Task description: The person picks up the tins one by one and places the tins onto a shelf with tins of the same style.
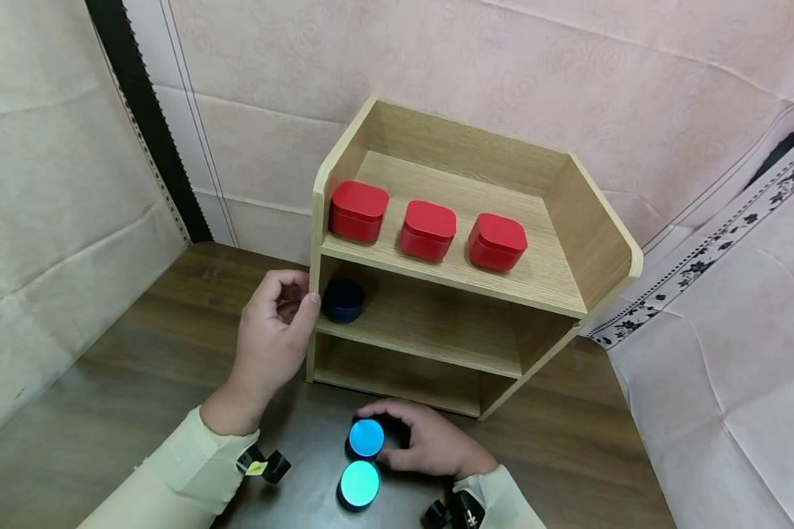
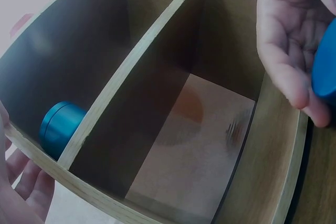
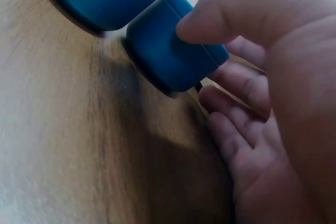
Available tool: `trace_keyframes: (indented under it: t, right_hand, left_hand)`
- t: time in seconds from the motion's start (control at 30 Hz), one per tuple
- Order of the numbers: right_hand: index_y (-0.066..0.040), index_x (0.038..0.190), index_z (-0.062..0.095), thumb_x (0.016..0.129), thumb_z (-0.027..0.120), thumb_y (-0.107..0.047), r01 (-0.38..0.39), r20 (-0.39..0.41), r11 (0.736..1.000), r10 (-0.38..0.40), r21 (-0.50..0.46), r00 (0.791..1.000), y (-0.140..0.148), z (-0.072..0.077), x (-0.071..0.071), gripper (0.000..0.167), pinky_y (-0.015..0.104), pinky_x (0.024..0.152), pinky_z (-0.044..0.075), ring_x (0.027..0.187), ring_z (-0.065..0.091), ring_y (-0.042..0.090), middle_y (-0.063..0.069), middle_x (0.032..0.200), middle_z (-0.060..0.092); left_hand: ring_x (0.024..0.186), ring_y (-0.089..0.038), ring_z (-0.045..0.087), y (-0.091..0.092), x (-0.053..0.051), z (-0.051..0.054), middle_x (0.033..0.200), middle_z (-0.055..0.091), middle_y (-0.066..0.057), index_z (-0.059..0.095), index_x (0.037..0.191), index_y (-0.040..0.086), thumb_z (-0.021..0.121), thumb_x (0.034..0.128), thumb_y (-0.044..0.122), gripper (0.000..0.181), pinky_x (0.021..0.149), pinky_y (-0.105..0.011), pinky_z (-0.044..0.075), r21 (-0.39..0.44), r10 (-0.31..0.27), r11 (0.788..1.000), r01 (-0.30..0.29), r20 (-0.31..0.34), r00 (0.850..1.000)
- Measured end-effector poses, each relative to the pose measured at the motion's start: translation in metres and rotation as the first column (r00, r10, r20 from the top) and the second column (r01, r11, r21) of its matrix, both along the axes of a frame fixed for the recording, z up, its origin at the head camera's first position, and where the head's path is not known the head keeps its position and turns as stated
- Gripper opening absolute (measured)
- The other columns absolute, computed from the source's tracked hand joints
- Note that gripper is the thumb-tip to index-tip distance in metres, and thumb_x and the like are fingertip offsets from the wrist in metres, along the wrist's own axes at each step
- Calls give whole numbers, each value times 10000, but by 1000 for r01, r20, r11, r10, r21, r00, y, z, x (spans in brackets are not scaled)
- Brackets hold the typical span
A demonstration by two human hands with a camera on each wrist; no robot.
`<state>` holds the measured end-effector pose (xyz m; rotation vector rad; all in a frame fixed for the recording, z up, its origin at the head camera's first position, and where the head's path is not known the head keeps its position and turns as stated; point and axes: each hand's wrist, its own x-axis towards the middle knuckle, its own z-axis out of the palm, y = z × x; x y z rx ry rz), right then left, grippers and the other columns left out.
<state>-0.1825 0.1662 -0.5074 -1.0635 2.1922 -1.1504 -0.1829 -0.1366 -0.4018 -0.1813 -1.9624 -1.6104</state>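
My left hand point(image 1: 271, 330) holds the left side panel of a small wooden shelf point(image 1: 423, 347), its thumb at the front edge and its fingers against the outer face. Low in front of the shelf, my right hand point(image 1: 430, 441) grips a round blue tin point(image 1: 366, 438) between thumb and fingers. A second blue tin point(image 1: 359, 485) stands right beside that one, nearer to me. In the right wrist view my thumb lies on the side of the gripped tin point(image 3: 173, 45). Another blue tin point(image 2: 62, 128) sits at the left end of the middle tier.
Three red rounded boxes, a left one point(image 1: 359, 211), a middle one point(image 1: 427, 231) and a right one point(image 1: 498, 242), stand along the top tier's front. The shelf rests on a dark wooden table point(image 1: 192, 323). Patterned cloth point(image 1: 271, 110) hangs behind and at both sides.
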Motion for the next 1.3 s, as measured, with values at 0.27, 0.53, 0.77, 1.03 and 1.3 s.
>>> trace_keyframes:
  t: [0.27, 0.53, 0.77, 1.03, 1.3]
  right_hand:
    - [-366, 1550, 635, 1025, 828, -232, 2, -29, 1000, -1, 19, 1000, -1, 2, 1, 576, 305, 1233, 483, 1395, 629, 73, -185, 1505, 683]
    - [-359, 1572, 621, 1009, 838, -204, 13, -52, 998, -10, 54, 999, -3, 3, 1, 623, 324, 1259, 475, 1434, 614, 63, -195, 1538, 663]
    - [-324, 1584, 621, 1020, 832, -207, 2, -70, 999, 2, 50, 998, -2, 2, 1, 613, 330, 1248, 486, 1426, 615, 69, -166, 1554, 664]
    - [-293, 1569, 638, 1025, 834, -221, -10, -86, 999, 13, 32, 996, -2, 2, 0, 583, 325, 1232, 501, 1413, 631, 74, -150, 1528, 684]
    - [-313, 1549, 650, 1014, 844, -231, 20, -50, 999, -17, 42, 999, -2, 3, 2, 575, 302, 1230, 488, 1389, 626, 56, -182, 1488, 690]
  left_hand:
    - [1083, -172, 656, 1, -2, -1, 1149, 678, -55, 662, 1298, 30, 692, 1076, 102, 235, 967, -138, 558, 15, 0, 1000, 0, -1, 1000]
    - [1085, -169, 656, 1, 0, 0, 1150, 672, -58, 655, 1298, 19, 682, 1083, 95, 230, 971, -129, 557, 16, -2, 1000, 2, 1, 1000]
    - [1082, -161, 659, 3, 1, 1, 1148, 674, -74, 659, 1296, 16, 674, 1086, 95, 225, 968, -124, 554, 29, -9, 1000, 9, -2, 1000]
    - [1083, -171, 655, 1, -1, -1, 1150, 672, -52, 654, 1299, 19, 685, 1079, 83, 231, 965, -136, 559, 26, -9, 1000, 10, -3, 1000]
    - [1075, -165, 652, 2, -1, -1, 1142, 672, -49, 655, 1293, 14, 682, 1077, 83, 228, 956, -135, 559, 23, -5, 1000, 5, -5, 1000]
